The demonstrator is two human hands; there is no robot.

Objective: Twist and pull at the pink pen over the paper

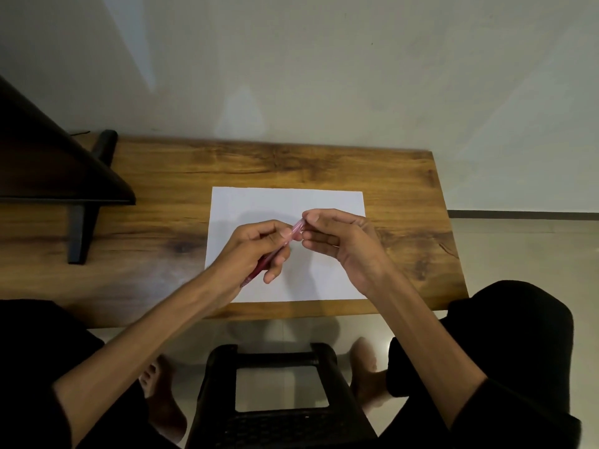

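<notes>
A slim pink-red pen (275, 251) is being held slantwise above the paper (285, 202), its lower end pointing near-left. Its translucent pink cap (298, 226) is being pinched at the upper end, over the paper's middle.

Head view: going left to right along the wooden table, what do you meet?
Dark stand → left hand gripping the pink pen → right hand pinching the pen's far end, both hands above the white paper → bare table.
</notes>
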